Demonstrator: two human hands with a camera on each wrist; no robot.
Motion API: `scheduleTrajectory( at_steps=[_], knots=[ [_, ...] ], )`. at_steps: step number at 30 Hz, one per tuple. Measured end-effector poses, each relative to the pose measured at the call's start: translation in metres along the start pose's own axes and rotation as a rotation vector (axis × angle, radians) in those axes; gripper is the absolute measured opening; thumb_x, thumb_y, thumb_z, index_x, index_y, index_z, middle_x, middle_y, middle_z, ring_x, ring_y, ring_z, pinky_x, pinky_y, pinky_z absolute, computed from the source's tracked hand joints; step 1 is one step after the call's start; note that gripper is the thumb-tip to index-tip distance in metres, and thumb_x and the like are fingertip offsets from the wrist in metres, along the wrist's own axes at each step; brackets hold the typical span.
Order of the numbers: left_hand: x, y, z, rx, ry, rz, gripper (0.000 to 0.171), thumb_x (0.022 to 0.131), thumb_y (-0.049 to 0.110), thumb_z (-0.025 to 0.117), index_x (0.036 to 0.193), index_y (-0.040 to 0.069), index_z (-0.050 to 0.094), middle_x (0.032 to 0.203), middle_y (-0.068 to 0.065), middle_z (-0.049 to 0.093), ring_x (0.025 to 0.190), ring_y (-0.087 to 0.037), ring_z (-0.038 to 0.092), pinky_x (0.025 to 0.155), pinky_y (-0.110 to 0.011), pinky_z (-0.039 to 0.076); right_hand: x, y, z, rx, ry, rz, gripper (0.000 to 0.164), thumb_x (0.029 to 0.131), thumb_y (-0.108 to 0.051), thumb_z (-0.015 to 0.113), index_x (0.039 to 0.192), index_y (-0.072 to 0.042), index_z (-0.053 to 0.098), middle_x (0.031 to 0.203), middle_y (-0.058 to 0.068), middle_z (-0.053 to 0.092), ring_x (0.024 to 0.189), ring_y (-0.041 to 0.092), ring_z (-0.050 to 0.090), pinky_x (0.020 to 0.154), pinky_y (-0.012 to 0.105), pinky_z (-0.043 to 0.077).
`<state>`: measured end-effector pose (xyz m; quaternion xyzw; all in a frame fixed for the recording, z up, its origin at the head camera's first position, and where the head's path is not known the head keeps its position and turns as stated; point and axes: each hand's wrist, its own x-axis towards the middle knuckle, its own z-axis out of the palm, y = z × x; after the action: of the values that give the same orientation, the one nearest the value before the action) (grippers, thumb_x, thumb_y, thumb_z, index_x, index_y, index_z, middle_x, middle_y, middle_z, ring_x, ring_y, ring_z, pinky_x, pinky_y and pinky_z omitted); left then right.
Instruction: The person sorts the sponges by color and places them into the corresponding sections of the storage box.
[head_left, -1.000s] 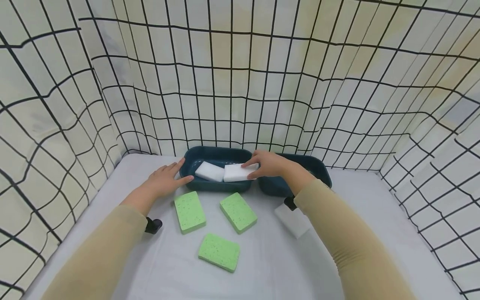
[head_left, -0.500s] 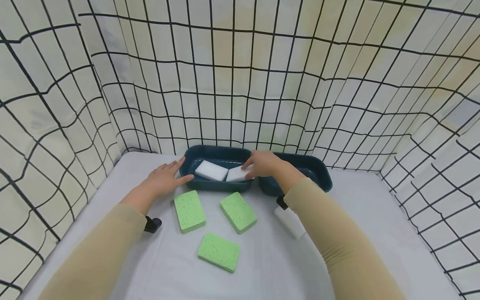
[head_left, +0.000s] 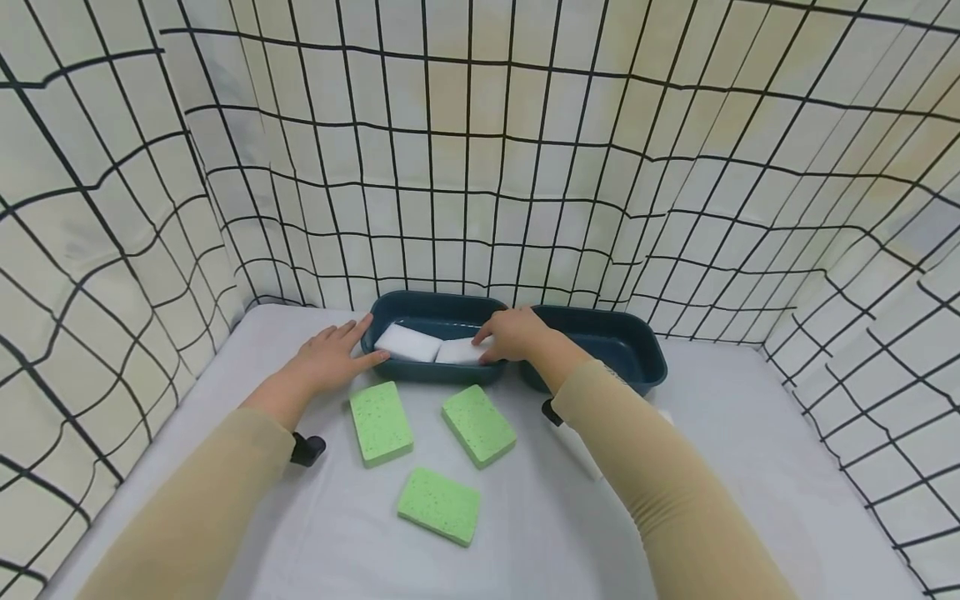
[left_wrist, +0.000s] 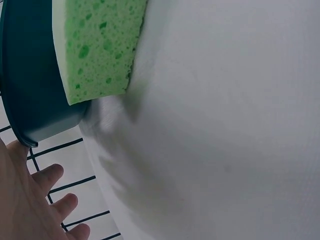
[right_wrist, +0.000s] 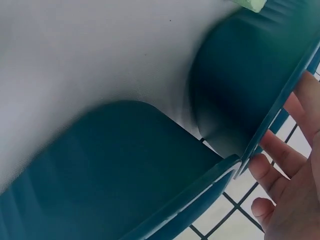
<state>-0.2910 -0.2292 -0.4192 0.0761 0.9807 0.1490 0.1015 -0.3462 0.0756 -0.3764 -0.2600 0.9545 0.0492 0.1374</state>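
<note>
Left hand [head_left: 324, 361]: fingers spread against rim of teal tub [head_left: 427, 372]. Right hand [head_left: 521, 336]: fingertips touch white foam block [head_left: 457, 352] inside; can't tell if gripping

A wire grid [head_left: 467, 134] closes the tabletop's [head_left: 337, 533] far, left and right sides. In the left bin [head_left: 442, 372], white blocks [head_left: 408, 342] occupy the near side; a far strip is free. The left hand [head_left: 328, 358] blocks its left rim, the right hand [head_left: 517, 336] its right end. The right bin [head_left: 617, 337] is open from above except where the right forearm [head_left: 577, 379] crosses its left part. Gaps separate three green sponges [head_left: 381, 423] nearer in.
</note>
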Motion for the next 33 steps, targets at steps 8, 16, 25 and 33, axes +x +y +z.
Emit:
scheduleTrajectory(
  at_steps=[8, 16, 25, 33],
  knots=[
    [0.004, 0.003, 0.003, -0.004, -0.003, 0.003, 0.102, 0.089, 0.082, 0.029, 0.161, 0.014, 0.001, 0.162, -0.026, 0.01, 0.144, -0.054, 0.008, 0.114, -0.069, 0.009, -0.005, 0.004, 0.001, 0.045, 0.039, -0.032, 0.048, 0.089, -0.053, 0.07, 0.133, -0.036, 0.064, 0.139, 0.001, 0.054, 0.129, 0.023, 0.05, 0.111, 0.051, 0.031],
    [0.007, 0.001, 0.003, 0.011, 0.011, 0.02, 0.102, 0.09, 0.082, 0.027, 0.16, 0.012, 0.001, 0.161, -0.027, 0.012, 0.144, -0.054, 0.01, 0.113, -0.069, 0.011, -0.018, 0.014, 0.004, 0.248, 0.102, -0.056, 0.051, 0.09, -0.047, 0.071, 0.137, -0.032, 0.061, 0.142, 0.001, 0.051, 0.13, 0.025, 0.048, 0.111, 0.049, 0.035],
    [0.004, 0.005, -0.001, 0.014, 0.006, 0.029, 0.097, 0.095, 0.075, 0.029, 0.16, 0.009, 0.001, 0.16, -0.03, 0.011, 0.144, -0.055, 0.01, 0.113, -0.069, 0.011, -0.037, 0.027, 0.01, 0.415, 0.175, -0.046, 0.052, 0.089, -0.045, 0.073, 0.138, -0.031, 0.061, 0.137, 0.001, 0.052, 0.105, 0.02, 0.057, 0.087, 0.039, 0.051],
    [0.003, 0.005, -0.001, 0.021, 0.012, 0.032, 0.096, 0.096, 0.073, 0.03, 0.16, 0.007, 0.002, 0.159, -0.032, 0.012, 0.143, -0.055, 0.011, 0.113, -0.07, 0.011, -0.068, 0.047, 0.017, 0.415, 0.21, -0.051, 0.055, 0.087, -0.046, 0.074, 0.138, -0.029, 0.061, 0.132, 0.0, 0.053, 0.09, 0.018, 0.051, 0.071, 0.034, 0.045]
  ],
)
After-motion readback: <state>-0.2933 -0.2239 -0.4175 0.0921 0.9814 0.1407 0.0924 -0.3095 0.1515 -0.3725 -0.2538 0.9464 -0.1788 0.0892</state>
